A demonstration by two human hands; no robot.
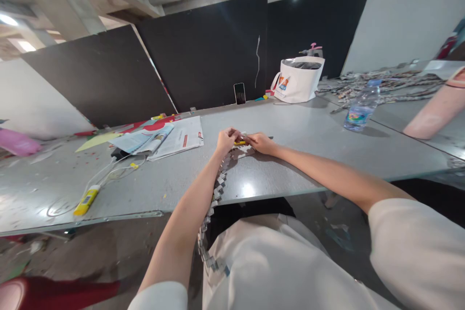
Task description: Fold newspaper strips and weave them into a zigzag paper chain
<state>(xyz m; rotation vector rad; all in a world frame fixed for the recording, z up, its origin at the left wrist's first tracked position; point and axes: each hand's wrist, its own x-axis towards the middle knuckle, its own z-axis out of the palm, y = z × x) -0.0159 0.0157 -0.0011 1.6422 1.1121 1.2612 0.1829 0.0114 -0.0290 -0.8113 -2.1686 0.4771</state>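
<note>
Keeping the paper chain (219, 187) slack over the table (298, 128)'s near edge helps; L hand (225, 140) & R hand (263, 143) pinch a pale piece (244, 133), prob. folded paper (too small to tell), just above the tabletop, w/ fingertips best kept close.

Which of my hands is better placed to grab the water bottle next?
Right hand, I'd say: it's nearer the bottle, and your left hand is on its other side, farther away.

I'm seeing fingers (233, 133) partly hiding the small pale piece (244, 133), while the right edge is cutting off the pink tumbler (432, 109).
</note>
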